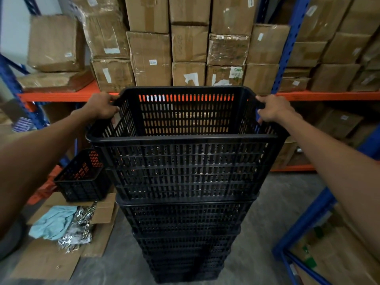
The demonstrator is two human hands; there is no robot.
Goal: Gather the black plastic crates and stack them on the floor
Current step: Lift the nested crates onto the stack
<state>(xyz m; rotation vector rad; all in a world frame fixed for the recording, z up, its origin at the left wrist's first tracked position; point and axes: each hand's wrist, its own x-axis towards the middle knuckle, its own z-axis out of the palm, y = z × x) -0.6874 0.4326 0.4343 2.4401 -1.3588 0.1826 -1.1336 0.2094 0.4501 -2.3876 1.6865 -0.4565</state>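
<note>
A tall stack of black plastic crates rises from the grey floor in the middle of the view. The top crate is empty and sits on the stack. My left hand grips its left rim, fingers curled over the edge. On the opposite rim, my right hand holds on the same way. Another black crate stands alone at the left, on the floor beside the stack, tilted slightly against the shelf base.
Blue and orange shelving packed with cardboard boxes stands right behind the stack. An open flattened box with a light blue cloth and metal parts lies at the lower left. A blue rack frame borders the right.
</note>
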